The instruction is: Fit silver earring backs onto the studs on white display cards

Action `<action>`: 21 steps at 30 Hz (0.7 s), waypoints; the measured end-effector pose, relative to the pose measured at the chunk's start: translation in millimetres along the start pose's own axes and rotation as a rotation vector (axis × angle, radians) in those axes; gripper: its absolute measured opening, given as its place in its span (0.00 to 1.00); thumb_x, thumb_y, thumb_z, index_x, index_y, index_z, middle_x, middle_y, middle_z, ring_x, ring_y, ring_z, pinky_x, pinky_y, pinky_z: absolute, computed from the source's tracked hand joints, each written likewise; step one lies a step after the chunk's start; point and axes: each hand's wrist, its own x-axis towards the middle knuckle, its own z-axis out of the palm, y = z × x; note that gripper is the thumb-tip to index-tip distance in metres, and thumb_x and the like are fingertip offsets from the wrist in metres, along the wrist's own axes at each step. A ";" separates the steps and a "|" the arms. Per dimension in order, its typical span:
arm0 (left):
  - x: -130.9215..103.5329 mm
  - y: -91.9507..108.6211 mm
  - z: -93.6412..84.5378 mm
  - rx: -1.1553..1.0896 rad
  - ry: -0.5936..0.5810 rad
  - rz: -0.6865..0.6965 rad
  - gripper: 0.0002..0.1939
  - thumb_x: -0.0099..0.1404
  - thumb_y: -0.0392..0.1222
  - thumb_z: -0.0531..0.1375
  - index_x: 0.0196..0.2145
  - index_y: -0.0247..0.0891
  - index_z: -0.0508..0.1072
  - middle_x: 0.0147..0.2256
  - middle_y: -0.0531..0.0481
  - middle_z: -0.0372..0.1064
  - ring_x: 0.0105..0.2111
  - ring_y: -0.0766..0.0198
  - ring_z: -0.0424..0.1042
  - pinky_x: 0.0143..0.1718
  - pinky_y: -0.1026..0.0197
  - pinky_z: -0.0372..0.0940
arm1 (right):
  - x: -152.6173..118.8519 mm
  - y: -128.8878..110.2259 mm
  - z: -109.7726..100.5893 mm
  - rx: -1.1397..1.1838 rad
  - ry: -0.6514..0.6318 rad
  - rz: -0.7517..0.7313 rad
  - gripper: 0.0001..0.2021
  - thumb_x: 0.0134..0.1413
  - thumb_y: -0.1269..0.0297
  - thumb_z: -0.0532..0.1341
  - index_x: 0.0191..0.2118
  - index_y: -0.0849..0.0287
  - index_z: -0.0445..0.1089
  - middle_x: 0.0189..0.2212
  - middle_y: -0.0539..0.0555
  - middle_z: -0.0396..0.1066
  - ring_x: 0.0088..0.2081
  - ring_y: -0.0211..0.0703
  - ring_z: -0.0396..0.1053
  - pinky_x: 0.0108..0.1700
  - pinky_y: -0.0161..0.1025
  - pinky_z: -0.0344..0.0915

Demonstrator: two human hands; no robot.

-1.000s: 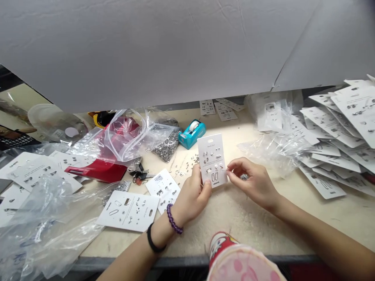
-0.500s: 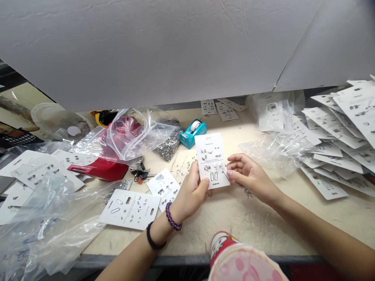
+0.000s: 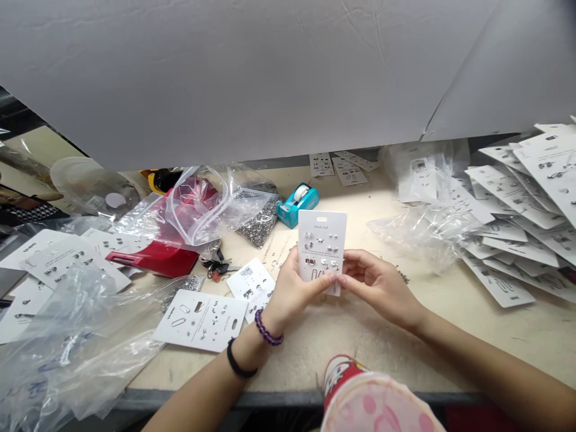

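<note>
A white earring card [image 3: 322,231] with several small metal earrings stands nearly upright above the middle of the table. My left hand [image 3: 290,291] grips its lower left, thumb across the front and fingers behind. On the opposite side my right hand [image 3: 384,288] pinches the lower right edge, its thumb tip close to the left thumb; its other fingertips are hidden behind the card. Just left of my left hand, another earring card [image 3: 202,321] lies flat, partly over a smaller-looking card [image 3: 251,285].
Behind the held card sits a teal tape dispenser [image 3: 297,205]. A bag of small metal parts [image 3: 258,219], a red plastic piece [image 3: 155,259] and clear plastic bags [image 3: 81,348] cover the left. Stacked earring cards [image 3: 508,252] fill the right. A pink-topped red object [image 3: 378,405] is at the front.
My right hand has moved left and now grips the card's right edge, where its fingers were loosely at the earrings before. The card has turned more upright.
</note>
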 end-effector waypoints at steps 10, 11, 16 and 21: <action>6.6 9.5 -13.6 -0.524 0.131 -0.130 0.16 0.46 0.37 0.66 0.34 0.40 0.68 0.33 0.56 0.69 0.29 0.71 0.67 0.26 0.70 0.62 | 35.3 -16.6 -31.7 -0.983 -0.039 -0.057 0.10 0.55 0.67 0.52 0.34 0.59 0.71 0.34 0.53 0.71 0.34 0.41 0.68 0.33 0.36 0.62; 7.1 9.8 -14.9 -0.583 0.148 -0.149 0.15 0.45 0.36 0.66 0.32 0.39 0.67 0.31 0.57 0.68 0.28 0.73 0.66 0.25 0.71 0.61 | 37.0 -16.5 -31.1 -1.067 -0.069 -0.022 0.10 0.55 0.67 0.52 0.34 0.58 0.71 0.34 0.53 0.71 0.35 0.42 0.68 0.33 0.36 0.61; 8.2 9.7 -16.3 -0.805 0.102 -0.237 0.15 0.44 0.33 0.66 0.30 0.38 0.67 0.23 0.60 0.62 0.21 0.77 0.60 0.19 0.74 0.56 | 39.3 -13.5 -24.5 -1.248 -0.052 0.110 0.13 0.56 0.66 0.49 0.33 0.57 0.71 0.35 0.52 0.71 0.36 0.43 0.69 0.30 0.35 0.57; 8.2 8.2 -15.6 -0.899 0.058 -0.328 0.16 0.43 0.33 0.67 0.30 0.36 0.66 0.21 0.59 0.61 0.20 0.77 0.61 0.19 0.74 0.56 | 40.1 -7.7 -21.2 -1.316 -0.023 0.138 0.12 0.56 0.65 0.51 0.32 0.58 0.71 0.34 0.53 0.72 0.35 0.43 0.69 0.28 0.34 0.53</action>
